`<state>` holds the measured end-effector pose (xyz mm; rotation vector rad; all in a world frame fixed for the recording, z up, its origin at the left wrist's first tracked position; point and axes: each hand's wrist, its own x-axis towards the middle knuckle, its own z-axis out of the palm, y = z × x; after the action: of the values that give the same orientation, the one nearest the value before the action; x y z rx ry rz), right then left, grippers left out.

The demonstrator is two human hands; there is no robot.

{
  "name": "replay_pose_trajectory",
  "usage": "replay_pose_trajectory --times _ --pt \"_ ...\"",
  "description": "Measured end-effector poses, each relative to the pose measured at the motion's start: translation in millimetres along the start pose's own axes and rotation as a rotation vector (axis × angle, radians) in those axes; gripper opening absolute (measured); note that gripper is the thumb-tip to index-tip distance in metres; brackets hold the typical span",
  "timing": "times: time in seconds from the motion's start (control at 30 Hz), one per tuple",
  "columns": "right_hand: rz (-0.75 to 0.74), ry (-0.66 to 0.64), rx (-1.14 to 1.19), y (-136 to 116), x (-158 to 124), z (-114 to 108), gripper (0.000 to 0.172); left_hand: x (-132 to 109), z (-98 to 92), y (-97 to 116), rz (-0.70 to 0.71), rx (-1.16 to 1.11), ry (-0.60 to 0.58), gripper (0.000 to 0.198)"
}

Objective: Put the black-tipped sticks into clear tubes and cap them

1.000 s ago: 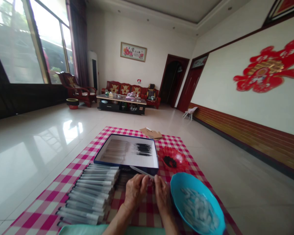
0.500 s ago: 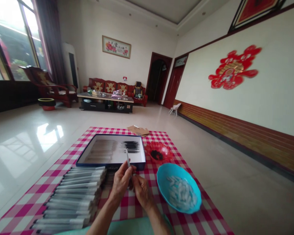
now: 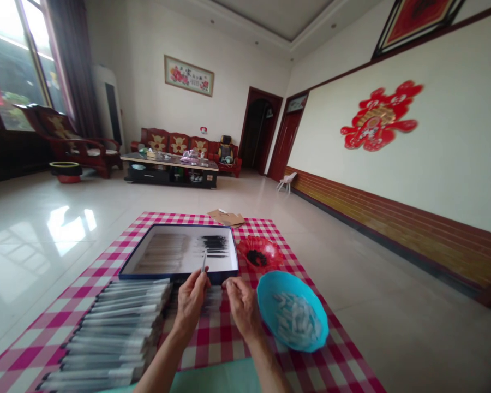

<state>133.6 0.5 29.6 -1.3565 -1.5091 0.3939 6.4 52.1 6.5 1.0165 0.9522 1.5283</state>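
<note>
My left hand is closed around a slim pale pen, which points up and away over the near edge of a shallow box. To its right, my right hand is apart from it, thumb and fingertips pinched together; what they hold, if anything, is too small to make out. Clear tubes fill the box's left side, and thin black sticks lie on its right. Many white-and-black pens are laid in a pile by my left forearm. A few blurred pens lie between and behind my hands.
A blue bowl with translucent white caps stands right of my right hand. Behind it is a red petal-edged bowl with small black pieces. Brown cardboard lies at the far edge of the checked tablecloth.
My hands have come apart: the right has moved away from the pen to the right, while the left keeps hold of it. The whole view has shifted slightly.
</note>
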Motion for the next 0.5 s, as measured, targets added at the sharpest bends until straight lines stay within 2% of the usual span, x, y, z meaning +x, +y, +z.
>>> replay_pose_trajectory --times 0.1,0.23,0.3,0.4,0.5 --pt "0.007 0.049 -0.379 6.2 17.4 -40.0 0.025 -5.6 -0.3 -6.0 0.110 0.196 -0.118 0.044" --pt "0.093 -0.017 -0.577 38.2 26.9 -100.5 0.016 -14.2 0.3 -11.8 0.293 0.535 -0.216 0.040" --pt "0.146 -0.069 -0.663 56.6 24.1 -121.7 0.017 -16.6 0.5 -12.8 0.370 0.666 -0.255 0.037" --pt "0.209 -0.120 -0.753 77.4 16.9 -135.9 0.019 -18.3 0.8 -13.3 0.444 0.755 -0.297 0.034" --pt "0.236 -0.145 -0.780 87.7 13.7 -136.7 0.020 -19.9 1.1 -12.8 0.478 0.776 -0.350 0.031"
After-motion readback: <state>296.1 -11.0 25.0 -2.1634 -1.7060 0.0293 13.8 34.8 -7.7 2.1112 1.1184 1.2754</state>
